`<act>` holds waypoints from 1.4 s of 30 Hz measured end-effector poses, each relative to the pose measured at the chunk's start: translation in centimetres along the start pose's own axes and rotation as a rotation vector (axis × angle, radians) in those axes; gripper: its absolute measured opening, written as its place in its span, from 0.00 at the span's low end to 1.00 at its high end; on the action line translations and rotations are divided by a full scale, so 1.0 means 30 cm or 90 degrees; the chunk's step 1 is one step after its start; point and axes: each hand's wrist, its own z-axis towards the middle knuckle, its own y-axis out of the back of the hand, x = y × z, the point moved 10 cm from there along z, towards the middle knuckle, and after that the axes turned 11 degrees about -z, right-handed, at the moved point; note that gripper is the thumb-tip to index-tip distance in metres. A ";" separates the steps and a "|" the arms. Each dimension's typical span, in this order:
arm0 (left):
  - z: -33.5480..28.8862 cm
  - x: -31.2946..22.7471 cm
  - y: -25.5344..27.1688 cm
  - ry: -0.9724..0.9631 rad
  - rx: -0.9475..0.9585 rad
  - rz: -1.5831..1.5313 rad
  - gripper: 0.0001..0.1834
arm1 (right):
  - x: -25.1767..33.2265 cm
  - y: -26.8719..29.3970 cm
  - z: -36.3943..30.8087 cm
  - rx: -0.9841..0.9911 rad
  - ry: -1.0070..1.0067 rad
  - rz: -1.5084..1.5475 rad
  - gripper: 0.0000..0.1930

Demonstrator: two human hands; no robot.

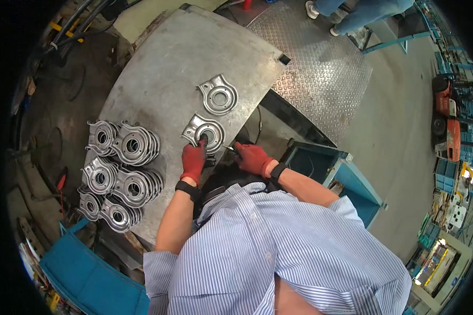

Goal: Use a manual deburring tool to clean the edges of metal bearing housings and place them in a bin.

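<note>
1. While the red-gloved left hand (194,160) rests at a silver, ring-shaped metal plate with a flanged tab (216,130), the red-gloved right hand (253,159) is just beside that plate's right rim.
2. Left fingers: dark tips at the central hole; can't tell if pinching the rim or only pressing.
3. Right fingers: closed, seemingly pinching a slim, thin-tipped tool (229,148); exact type too small to tell.
4. Plate in hand lies flat on the grey metal desk (163,68), by its right edge, near the person.
5. Second silver ring-shaped plate (211,96) lies singly just beyond, same edge, no hand on it.
6. Silver stacks of matching plates (124,185) crowd the desk's near-left corner.
7. Progress, my judgement: midway, current plate unfinished while both hands are at it; can't tell whether stacks or second plate are done or left.
</note>
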 end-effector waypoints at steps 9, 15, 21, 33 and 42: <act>0.005 -0.020 -0.003 -0.102 -0.055 0.164 0.27 | 0.019 0.018 0.001 -0.096 0.000 0.036 0.22; 0.005 -0.016 0.002 -0.089 -0.063 0.130 0.27 | 0.013 -0.009 0.006 -0.039 -0.022 0.042 0.23; -0.028 -0.074 0.021 -0.128 -0.110 0.170 0.27 | 0.022 0.021 0.000 -0.059 -0.028 0.049 0.22; -0.006 -0.041 0.009 -0.085 -0.069 0.155 0.28 | 0.005 -0.020 0.011 -0.080 -0.029 0.069 0.19; 0.008 -0.013 0.000 -0.070 -0.054 0.140 0.28 | 0.017 0.000 0.003 -0.109 -0.045 0.054 0.21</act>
